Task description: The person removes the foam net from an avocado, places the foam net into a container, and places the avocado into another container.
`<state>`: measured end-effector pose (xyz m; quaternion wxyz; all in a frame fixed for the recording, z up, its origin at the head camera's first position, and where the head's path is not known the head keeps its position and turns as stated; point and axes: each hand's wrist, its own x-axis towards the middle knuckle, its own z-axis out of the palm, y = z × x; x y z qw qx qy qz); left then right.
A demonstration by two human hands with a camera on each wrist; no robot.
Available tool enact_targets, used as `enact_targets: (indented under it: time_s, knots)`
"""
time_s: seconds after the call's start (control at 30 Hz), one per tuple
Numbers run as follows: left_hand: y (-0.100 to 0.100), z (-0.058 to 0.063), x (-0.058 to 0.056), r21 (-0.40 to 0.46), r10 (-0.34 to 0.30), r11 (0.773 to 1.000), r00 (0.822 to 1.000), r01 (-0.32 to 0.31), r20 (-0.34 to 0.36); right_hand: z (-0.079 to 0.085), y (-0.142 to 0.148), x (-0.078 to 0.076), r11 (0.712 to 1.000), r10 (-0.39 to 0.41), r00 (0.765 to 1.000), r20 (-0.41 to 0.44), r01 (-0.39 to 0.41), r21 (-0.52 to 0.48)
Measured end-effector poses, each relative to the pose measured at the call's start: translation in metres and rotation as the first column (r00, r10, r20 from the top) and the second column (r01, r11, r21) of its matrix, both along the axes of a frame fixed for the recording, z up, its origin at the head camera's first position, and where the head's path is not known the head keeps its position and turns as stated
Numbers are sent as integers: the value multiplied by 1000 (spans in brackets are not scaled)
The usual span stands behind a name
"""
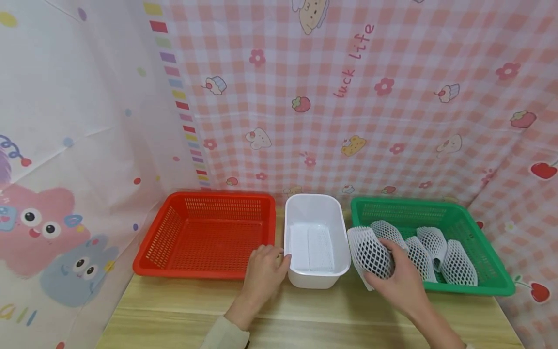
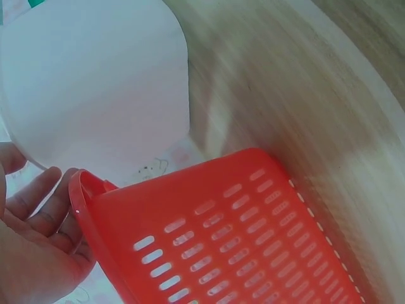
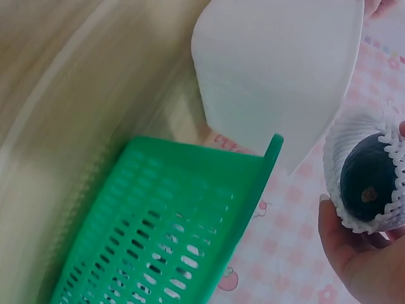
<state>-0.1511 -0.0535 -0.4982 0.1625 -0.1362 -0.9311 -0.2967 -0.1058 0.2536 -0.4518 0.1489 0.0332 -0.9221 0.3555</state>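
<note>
Curled to the width of a dark rounded item (image 3: 359, 174) in white foam netting (image 1: 365, 247), my right hand (image 1: 400, 280) hovers at the eight-o'clock corner of the green slotted plastic basket (image 1: 475, 291), I judge lifting out, calling next for a gentle carry.

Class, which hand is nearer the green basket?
Right: the right hand is at the left end of the green basket; the left hand is beyond the white bin, by the red basket.
</note>
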Motion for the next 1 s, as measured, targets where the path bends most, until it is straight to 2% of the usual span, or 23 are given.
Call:
enact_targets:
  time_s: [0.47,0.63,0.77,1.0]
  knots:
    - [-5,-4,3,46,-8,999,998,11,-62,-6,-17,14,995,76,997,31,-73,-68]
    - [-10,-5,9,125,3,992,999,3,-51,-10,-23,18,992,110,993,-36,-112,-57]
    - [-14,-4,16,213,-16,977,998,29,-61,-15,-25,20,988,148,984,-99,-151,-28]
    - [-20,-5,29,266,-49,961,994,72,-94,-21,-29,21,978,208,973,-97,-210,-9]
